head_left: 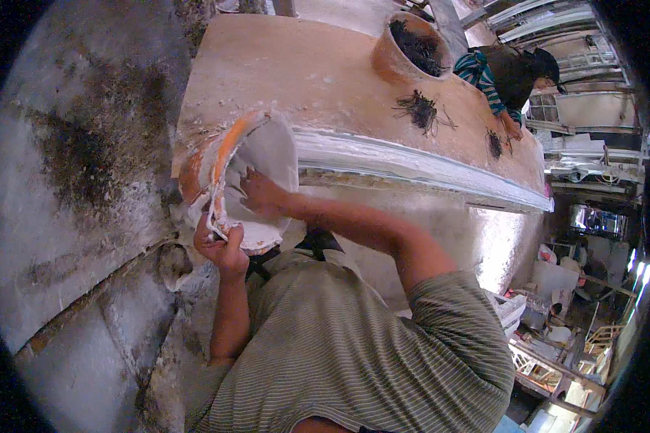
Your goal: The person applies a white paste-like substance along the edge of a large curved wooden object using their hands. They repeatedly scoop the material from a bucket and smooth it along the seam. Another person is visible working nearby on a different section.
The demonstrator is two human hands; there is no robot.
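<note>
A bucket (pixel 227 148), orange under a thick coat of white paste, is tilted with its mouth toward me at the near left corner of the table. My left hand (pixel 222 245) is closed round its lower left rim, with the thumb on the near side. Inside the bucket is my right hand (pixel 267 196), its fingers apart and near or against the white-coated inner wall (pixel 278 148). I see nothing held in the right hand; part of its palm side is hidden.
Across the table (pixel 303 72) stand an orange tub (pixel 390 61) of dark fibres and a loose fibre clump (pixel 420 112). A co-worker (pixel 509 76) reaches to another small clump (pixel 494 144). White residue coats the table's front edge (pixel 412 162). A stained wall (pixel 87 144) rises left.
</note>
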